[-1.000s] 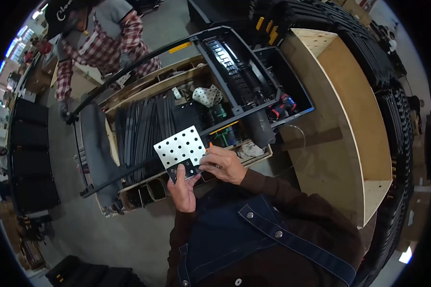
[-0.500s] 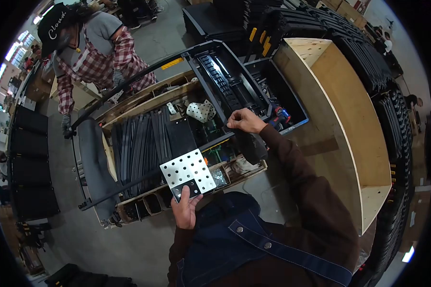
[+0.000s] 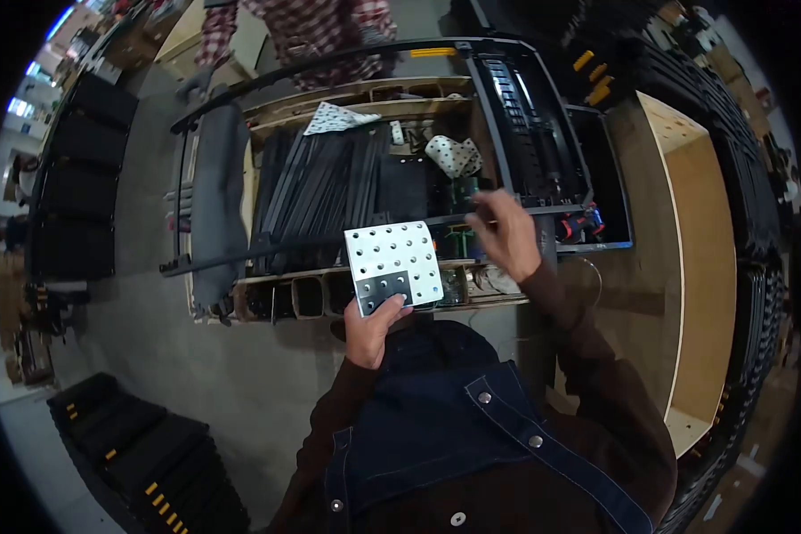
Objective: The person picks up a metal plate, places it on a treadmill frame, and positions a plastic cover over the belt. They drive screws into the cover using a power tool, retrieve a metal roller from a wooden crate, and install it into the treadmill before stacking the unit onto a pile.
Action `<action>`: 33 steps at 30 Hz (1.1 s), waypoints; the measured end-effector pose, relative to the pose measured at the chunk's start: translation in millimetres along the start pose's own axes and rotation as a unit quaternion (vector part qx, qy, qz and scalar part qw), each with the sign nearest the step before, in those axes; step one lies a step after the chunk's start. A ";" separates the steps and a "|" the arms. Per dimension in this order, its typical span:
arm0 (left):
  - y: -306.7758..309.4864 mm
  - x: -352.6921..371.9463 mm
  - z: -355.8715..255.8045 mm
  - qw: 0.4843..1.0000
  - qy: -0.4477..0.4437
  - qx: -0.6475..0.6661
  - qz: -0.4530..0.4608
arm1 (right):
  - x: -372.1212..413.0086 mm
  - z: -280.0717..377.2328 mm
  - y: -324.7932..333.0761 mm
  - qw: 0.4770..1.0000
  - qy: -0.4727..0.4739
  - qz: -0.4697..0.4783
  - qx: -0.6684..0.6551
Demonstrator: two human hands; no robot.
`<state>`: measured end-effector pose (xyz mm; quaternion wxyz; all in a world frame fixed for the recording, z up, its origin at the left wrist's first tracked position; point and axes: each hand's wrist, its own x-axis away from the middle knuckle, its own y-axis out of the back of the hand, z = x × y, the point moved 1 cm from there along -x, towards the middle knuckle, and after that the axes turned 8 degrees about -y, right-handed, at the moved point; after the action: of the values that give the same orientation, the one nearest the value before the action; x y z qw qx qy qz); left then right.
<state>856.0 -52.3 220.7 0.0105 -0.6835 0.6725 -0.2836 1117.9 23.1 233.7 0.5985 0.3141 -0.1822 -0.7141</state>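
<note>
My left hand (image 3: 371, 336) holds a white sheet with rows of black dots (image 3: 399, 246), thumb on top. A black rectangle covers its lower left corner. My right hand (image 3: 509, 238) is raised over the near rail of a black frame (image 3: 320, 240), right of the sheet. Its fingertips are blurred, and whether they pinch anything small does not show. The frame lies across a wooden crate (image 3: 267, 111). Inside the crate are long dark strips (image 3: 316, 182), a curled white dotted sheet (image 3: 454, 157) and another bent dotted sheet (image 3: 336, 118).
Across the frame stands a person in a checked garment (image 3: 316, 36), a gloved hand (image 3: 194, 84) by the far left corner. A dark bin with a power tool (image 3: 583, 222) sits to the right, beside a plywood box (image 3: 703, 267). Black panels (image 3: 138, 445) are stacked at lower left.
My right hand has lifted off the frame's near right corner. My left hand still has its sheet. Another dotted sheet now lies over the strips' far end. The view has turned.
</note>
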 end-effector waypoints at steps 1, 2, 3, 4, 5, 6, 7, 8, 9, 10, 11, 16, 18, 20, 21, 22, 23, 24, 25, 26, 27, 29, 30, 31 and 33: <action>4.7 -0.1 1.1 1.000 -0.007 0.004 -0.003 | 13.2 28.3 -14.6 0.995 0.035 0.054 -0.079; 8.9 1.2 -0.9 1.000 -0.017 0.004 -0.004 | 23.8 53.9 -30.0 0.992 0.050 0.065 -0.092; 12.8 1.7 -3.5 1.000 -0.030 0.005 -0.005 | 31.7 74.4 -43.5 0.990 0.067 0.075 -0.104; 17.8 3.5 -5.4 0.999 -0.050 -0.002 -0.009 | 38.4 85.1 -58.2 0.990 0.075 0.072 -0.091; 23.8 5.5 -7.5 0.997 -0.068 -0.024 -0.021 | 43.4 92.1 -74.6 0.991 0.086 0.068 -0.080; 30.8 7.4 -9.1 0.994 -0.088 -0.046 -0.034 | 49.8 94.6 -87.1 0.989 0.064 0.096 -0.090; 40.1 10.2 -8.6 0.994 -0.089 -0.032 -0.057 | 53.4 96.4 -100.5 0.985 0.058 0.117 -0.114; 51.5 14.3 -5.7 0.994 -0.079 -0.012 -0.077 | 57.3 99.6 -112.3 0.980 0.049 0.139 -0.137; 62.9 19.4 -5.9 0.993 -0.068 0.009 -0.094 | 58.4 110.7 -119.1 0.978 0.090 0.143 -0.121; 75.4 23.3 -6.1 0.992 -0.038 0.045 -0.107 | 55.9 120.7 -125.1 0.967 0.154 0.165 -0.115; 88.1 25.5 -7.1 0.991 -0.047 0.049 -0.114 | 53.3 131.4 -129.1 0.953 0.216 0.185 -0.106; 141.7 38.6 -25.8 0.964 -0.074 0.134 -0.218 | -10.7 150.6 -214.9 0.941 0.033 0.183 -0.282; 156.0 48.1 -36.9 0.959 -0.086 0.138 -0.231 | -48.6 143.5 -265.5 0.932 -0.073 0.212 -0.285; 172.1 58.4 -42.1 0.956 -0.084 0.145 -0.242 | -72.2 144.1 -293.4 0.927 -0.095 0.239 -0.274; 180.4 62.8 -41.5 0.956 -0.086 0.147 -0.239 | -79.7 146.3 -303.3 0.900 -0.143 0.290 -0.291; 188.2 66.4 -39.8 0.955 -0.086 0.151 -0.239 | -81.8 147.5 -312.3 0.868 -0.192 0.339 -0.307; 195.8 68.5 -38.3 0.954 -0.092 0.158 -0.236 | -80.9 147.3 -317.7 0.869 -0.191 0.341 -0.303; 201.2 69.3 -39.7 0.953 -0.099 0.165 -0.234 | -79.4 144.7 -320.9 0.874 -0.186 0.328 -0.307; 206.3 69.8 -40.2 0.952 -0.097 0.168 -0.236 | -77.9 141.6 -324.5 0.879 -0.182 0.314 -0.310; 211.5 69.2 -40.4 0.952 -0.095 0.171 -0.235 | -76.6 137.9 -328.9 0.879 -0.183 0.314 -0.307; 215.7 68.5 -41.9 0.953 -0.096 0.173 -0.231 | -75.9 137.8 -330.1 0.893 -0.167 0.304 -0.288; 223.5 66.1 -44.4 0.954 -0.094 0.177 -0.224 | -74.0 136.7 -331.6 0.907 -0.151 0.292 -0.264; 226.6 65.3 -47.7 0.955 -0.089 0.175 -0.221 | -72.6 141.1 -327.8 0.928 -0.129 0.273 -0.218; 229.9 63.7 -51.1 0.957 -0.085 0.174 -0.218 | -71.8 147.0 -323.8 0.946 -0.106 0.252 -0.171; 235.2 60.3 -59.4 0.958 -0.086 0.174 -0.213 | -68.6 156.4 -318.3 0.977 -0.006 0.193 -0.094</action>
<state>613.3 -108.7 199.9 0.1266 -0.8201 0.4481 -0.3325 783.9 140.7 162.1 0.7509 0.2107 -0.1751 -0.6009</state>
